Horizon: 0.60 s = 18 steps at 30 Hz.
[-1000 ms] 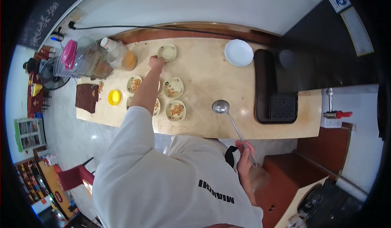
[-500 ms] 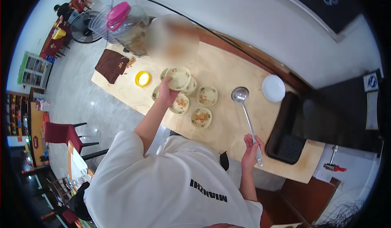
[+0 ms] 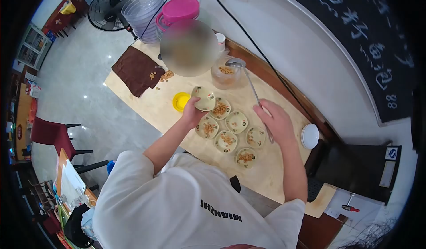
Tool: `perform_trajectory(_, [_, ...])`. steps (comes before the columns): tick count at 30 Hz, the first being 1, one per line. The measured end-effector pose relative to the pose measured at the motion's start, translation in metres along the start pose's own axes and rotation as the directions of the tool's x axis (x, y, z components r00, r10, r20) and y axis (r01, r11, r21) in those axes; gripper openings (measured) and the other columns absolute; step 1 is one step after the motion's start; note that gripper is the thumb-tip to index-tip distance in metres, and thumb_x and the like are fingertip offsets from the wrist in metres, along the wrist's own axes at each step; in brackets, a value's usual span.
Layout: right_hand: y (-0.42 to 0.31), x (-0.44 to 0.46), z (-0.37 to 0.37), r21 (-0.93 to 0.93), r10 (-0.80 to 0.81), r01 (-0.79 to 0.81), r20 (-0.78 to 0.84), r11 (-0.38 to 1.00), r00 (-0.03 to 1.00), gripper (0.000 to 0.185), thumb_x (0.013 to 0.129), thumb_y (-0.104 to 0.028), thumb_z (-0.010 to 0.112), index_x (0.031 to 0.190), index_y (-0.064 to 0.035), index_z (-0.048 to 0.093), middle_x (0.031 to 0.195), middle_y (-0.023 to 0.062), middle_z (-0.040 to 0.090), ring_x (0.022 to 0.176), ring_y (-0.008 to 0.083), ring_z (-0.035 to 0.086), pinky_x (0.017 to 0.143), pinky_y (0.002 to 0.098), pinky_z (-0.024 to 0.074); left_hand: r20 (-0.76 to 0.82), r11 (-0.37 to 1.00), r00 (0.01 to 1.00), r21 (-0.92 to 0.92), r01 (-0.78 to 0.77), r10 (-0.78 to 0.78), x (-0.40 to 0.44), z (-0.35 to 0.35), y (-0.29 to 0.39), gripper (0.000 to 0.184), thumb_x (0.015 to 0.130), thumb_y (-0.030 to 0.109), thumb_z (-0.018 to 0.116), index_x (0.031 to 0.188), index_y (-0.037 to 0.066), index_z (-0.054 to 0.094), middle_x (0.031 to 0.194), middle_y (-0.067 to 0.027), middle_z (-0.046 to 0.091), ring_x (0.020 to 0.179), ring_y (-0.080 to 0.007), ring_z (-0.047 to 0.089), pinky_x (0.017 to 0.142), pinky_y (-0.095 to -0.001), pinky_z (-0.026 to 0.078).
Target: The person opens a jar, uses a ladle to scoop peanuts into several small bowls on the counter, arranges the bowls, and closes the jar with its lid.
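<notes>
My left hand (image 3: 193,114) grips the edge of a pale square dish (image 3: 205,99), lifted partly over the other dishes. In my right hand (image 3: 276,119) is the handle of a metal ladle (image 3: 254,87). The ladle's scoop is at the upper rim of a clear plastic tub (image 3: 223,81), where small brown pieces like peanuts (image 3: 226,70) show. Several matching dishes stand close together, among them a dish with brown pieces (image 3: 207,127), another dish (image 3: 236,122) and a front dish (image 3: 246,158). Whether the ladle's scoop holds anything, I cannot tell.
A yellow ring-shaped lid (image 3: 181,101) and a brown cloth (image 3: 136,71) with loose brown pieces lie on the left. Behind stand a pink-lidded jar (image 3: 179,10) and stacked clear tubs (image 3: 143,13). White plates (image 3: 309,136) and a black tray (image 3: 316,160) are on the right.
My right hand has carried the ladle from the table's right side to the plastic tub. My left hand still holds the dish. The view has shifted, showing more of the tub and dishes.
</notes>
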State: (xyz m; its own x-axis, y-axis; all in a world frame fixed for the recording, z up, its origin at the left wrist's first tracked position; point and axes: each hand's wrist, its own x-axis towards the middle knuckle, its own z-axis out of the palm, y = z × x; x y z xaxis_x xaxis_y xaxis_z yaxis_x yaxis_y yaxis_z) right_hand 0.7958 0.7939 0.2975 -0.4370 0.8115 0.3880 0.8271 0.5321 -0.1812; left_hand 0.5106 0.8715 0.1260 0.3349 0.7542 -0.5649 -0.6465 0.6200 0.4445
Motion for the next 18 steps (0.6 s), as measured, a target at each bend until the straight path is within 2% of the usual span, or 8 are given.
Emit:
perform_trajectory(3, [0.007,0.048,0.011,-0.071,-0.06,0.073,0.177,0.995,0.982,0.032,0.084,-0.01,0.062,0.115,-0.0182,0.062,0.113,0.0056,0.062,0.101,0.0267,0.063,0.08,0.0366,0.0541,0.085,0.996,0.994,0.069,0.064,-0.07,0.019,-0.002,0.007,0.051,0.095,0.026,0.045,0.142,0.007,0.037,0.138,-0.0115,0.052,0.127,-0.0279,0.05,0.109,-0.0451,0.041])
perform_trajectory(4, [0.008,0.062,0.016,-0.074,-0.058,0.073,0.189,0.995,0.98,0.032,0.084,-0.01,0.062,0.115,-0.0182,0.062,0.113,0.0056,0.062,0.101,0.0267,0.063,0.08,0.0366,0.0541,0.1,0.993,0.992,0.105,0.062,-0.073,0.024,-0.001,0.008,0.045,0.095,0.027,0.049,0.135,0.008,0.043,0.132,-0.0093,0.055,0.123,-0.0261,0.053,0.104,-0.0441,0.044])
perform_trajectory(6, [0.009,0.089,0.027,-0.102,-0.033,0.074,0.354,0.992,0.935,0.029,0.083,-0.009,0.06,0.111,-0.016,0.061,0.105,0.0055,0.061,0.095,0.0256,0.062,0.077,0.0368,0.0534,0.067,0.992,0.994,0.104,0.076,-0.083,0.032,0.004,0.006,0.042,0.095,0.026,0.051,0.133,0.009,0.043,0.131,-0.0088,0.055,0.121,-0.0252,0.054,0.102,-0.0444,0.045])
perform_trajectory(8, [0.016,0.112,0.044,-0.097,-0.073,0.115,0.365,0.989,0.928,0.025,0.083,-0.009,0.059,0.107,-0.0146,0.061,0.1,0.0054,0.06,0.092,0.0252,0.062,0.075,0.037,0.0532,0.011,0.992,0.994,0.066,0.104,-0.105,0.028,0.023,0.011,0.039,0.094,0.024,0.058,0.128,0.012,0.043,0.128,-0.0078,0.056,0.119,-0.0245,0.055,0.099,-0.0465,0.046])
perform_trajectory(10, [0.023,0.128,0.062,-0.086,-0.11,0.152,0.374,0.985,0.921,0.02,0.083,-0.01,0.058,0.103,-0.0132,0.061,0.095,0.0052,0.059,0.089,0.0248,0.062,0.074,0.0372,0.053,0.051,0.987,0.986,0.013,0.158,-0.158,0.034,0.028,0.011,0.042,0.095,0.025,0.058,0.13,0.013,0.04,0.129,-0.0076,0.054,0.119,-0.0245,0.054,0.099,-0.0459,0.046])
perform_trajectory(13, [0.031,0.139,0.088,-0.119,-0.046,0.121,0.499,0.986,0.865,0.026,0.085,-0.009,0.056,0.109,-0.0156,0.062,0.103,0.0054,0.062,0.095,0.0273,0.063,0.075,0.0399,0.0531,0.051,0.975,0.975,-0.04,0.218,-0.216,0.04,0.04,0.012,0.047,0.096,0.026,0.06,0.134,0.015,0.034,0.13,-0.0073,0.052,0.119,-0.0241,0.053,0.099,-0.0452,0.046])
perform_trajectory(16, [0.034,0.149,0.102,-0.105,-0.028,0.105,0.567,0.989,0.823,0.022,0.085,-0.012,0.057,0.107,-0.0124,0.062,0.099,0.007,0.062,0.094,0.029,0.064,0.073,0.0423,0.0529,0.012,0.978,0.981,-0.069,0.196,-0.196,0.052,0.052,0.009,0.054,0.096,0.029,0.062,0.136,0.018,0.028,0.131,-0.007,0.049,0.119,-0.0231,0.052,0.1,-0.0453,0.045])
perform_trajectory(18, [0.029,0.16,0.101,-0.159,0.099,0.0,0.615,0.987,0.782,0.017,0.088,-0.017,0.058,0.101,-0.0072,0.063,0.094,0.0103,0.064,0.089,0.0315,0.065,0.072,0.0445,0.0527,0.007,0.981,0.985,-0.095,0.172,-0.172,0.063,0.056,0.006,0.057,0.096,0.031,0.062,0.138,0.02,0.025,0.132,-0.0069,0.047,0.119,-0.0226,0.051,0.1,-0.0456,0.044])
